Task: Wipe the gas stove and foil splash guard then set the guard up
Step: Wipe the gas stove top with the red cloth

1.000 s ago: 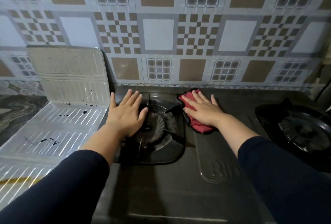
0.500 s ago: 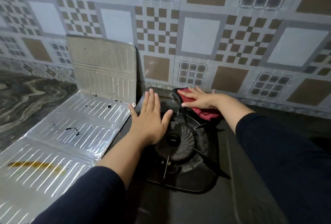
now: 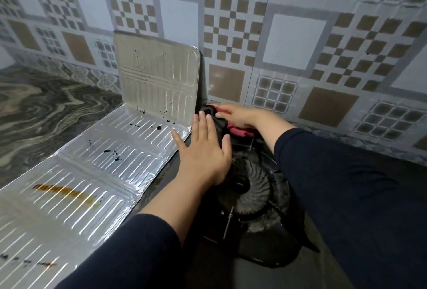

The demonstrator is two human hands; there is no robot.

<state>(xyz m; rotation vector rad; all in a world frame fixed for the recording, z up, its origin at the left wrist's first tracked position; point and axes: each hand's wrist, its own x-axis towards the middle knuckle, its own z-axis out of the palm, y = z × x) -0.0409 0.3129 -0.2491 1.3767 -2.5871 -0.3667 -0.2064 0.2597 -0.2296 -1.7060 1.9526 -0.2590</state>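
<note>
The black gas stove (image 3: 258, 263) fills the lower middle, with its round burner (image 3: 248, 192) under my arms. My left hand (image 3: 203, 152) lies flat, fingers spread, on the stove's left side beside the burner. My right hand (image 3: 238, 114) presses a red cloth (image 3: 240, 132) onto the stove's far left corner, close to the wall. The foil splash guard (image 3: 111, 156) lies unfolded on the counter left of the stove; its far panel (image 3: 159, 76) leans up against the wall. Black specks and a brown streak (image 3: 67, 194) mark the foil.
A tiled wall (image 3: 293, 41) with brown and white squares runs along the back. A grey marbled counter (image 3: 44, 113) extends left of the foil. My dark right sleeve (image 3: 351, 196) hides the stove's right part.
My right hand slid the red cloth left along the stove's back edge into the far left corner. My left hand shifted left off the burner. My head turned left.
</note>
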